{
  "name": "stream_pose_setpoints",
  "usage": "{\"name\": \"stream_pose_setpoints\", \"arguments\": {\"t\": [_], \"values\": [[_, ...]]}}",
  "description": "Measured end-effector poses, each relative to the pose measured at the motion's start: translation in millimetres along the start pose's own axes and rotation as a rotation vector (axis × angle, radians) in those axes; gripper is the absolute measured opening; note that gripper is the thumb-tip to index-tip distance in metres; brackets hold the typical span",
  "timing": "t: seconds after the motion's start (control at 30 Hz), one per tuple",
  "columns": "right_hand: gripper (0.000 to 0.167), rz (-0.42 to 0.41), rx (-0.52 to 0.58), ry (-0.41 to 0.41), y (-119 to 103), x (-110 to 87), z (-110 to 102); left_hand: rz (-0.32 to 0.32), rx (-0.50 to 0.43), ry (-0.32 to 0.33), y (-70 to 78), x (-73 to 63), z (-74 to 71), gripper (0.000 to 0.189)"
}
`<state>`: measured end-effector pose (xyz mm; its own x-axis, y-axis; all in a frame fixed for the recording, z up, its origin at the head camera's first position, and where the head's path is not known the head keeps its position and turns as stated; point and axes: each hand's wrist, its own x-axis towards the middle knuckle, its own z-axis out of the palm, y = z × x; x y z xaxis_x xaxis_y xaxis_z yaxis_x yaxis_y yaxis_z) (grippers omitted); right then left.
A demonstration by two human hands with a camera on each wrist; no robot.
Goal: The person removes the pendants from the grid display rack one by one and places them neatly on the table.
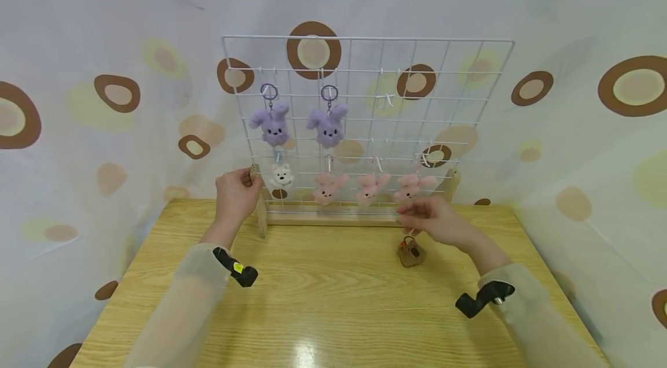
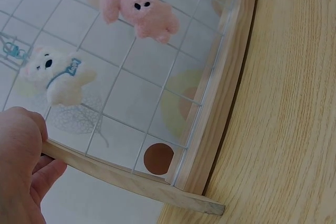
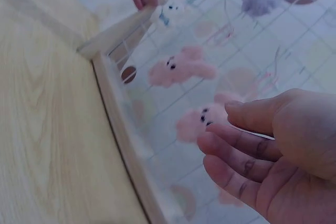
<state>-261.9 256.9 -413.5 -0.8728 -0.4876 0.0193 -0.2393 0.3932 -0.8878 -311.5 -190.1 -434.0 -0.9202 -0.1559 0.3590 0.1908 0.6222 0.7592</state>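
My left hand (image 1: 237,197) grips the left wooden upright (image 2: 131,177) of a white wire grid rack (image 1: 365,38), thumb on one side and fingers on the other. My right hand (image 1: 438,220) is in front of the rack's lower right, its fingers loosely bent with a gap below the thumb (image 3: 252,114); nothing shows between them. Just under it in the head view is a brown plush keychain (image 1: 411,253) with a dark ring; whether it touches the hand cannot be told. A pink plush (image 1: 414,187) hangs right behind the fingers.
Purple bunny keychains (image 1: 274,127) hang in the upper row. Below them hang a white plush dog (image 1: 282,175) and more pink plush toys (image 1: 325,190). A bare white hook (image 1: 385,100) sticks out at upper right. The rack stands on a wood-grain table (image 1: 312,281) before a patterned backdrop (image 1: 172,3).
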Motion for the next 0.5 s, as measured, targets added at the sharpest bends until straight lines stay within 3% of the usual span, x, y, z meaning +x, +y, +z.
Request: {"name": "stream_pose_setpoints", "arguments": {"t": [0.27,0.5], "values": [[0.022,-0.091,0.021,-0.076,-43,7.7,0,0.009,-0.009,0.003,1.7,0.9,0.7,0.024],[0.02,-0.11,-0.008,-0.035,-85,26.3,4,0.012,-0.006,0.002,-2.0,1.0,-1.4,0.024]]}}
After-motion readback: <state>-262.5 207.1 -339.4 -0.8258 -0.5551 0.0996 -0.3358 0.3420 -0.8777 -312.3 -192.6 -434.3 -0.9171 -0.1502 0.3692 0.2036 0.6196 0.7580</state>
